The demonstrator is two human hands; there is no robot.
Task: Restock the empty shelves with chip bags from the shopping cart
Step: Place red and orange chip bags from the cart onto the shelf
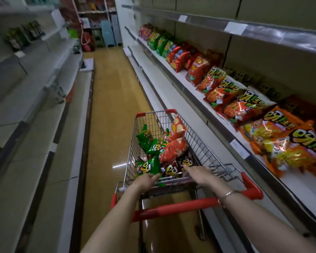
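Fingers (154, 177) of the left hand (144, 181) pinch the lower edge of a green chip bag (150, 166) at the near end of the shopping cart (202, 148). Just beside it the right hand (201, 175) stretches its fingers (188, 168) straight out over a dark brown chip bag (171, 171) (whether they touch it I cannot tell). Further into the basket lie more green bags and two red-orange chip bags (173, 149), so the cart looks about a third full. To the right, the middle shelf (181, 75) already carries a long row of orange, red and green bags (274, 128) running down the aisle. The lower shelf (171, 99) beneath it and the top shelf (263, 28) hold no bags. By my reading the restocking is roughly midway: one shelf filled, the cart's load and the bare shelves left.
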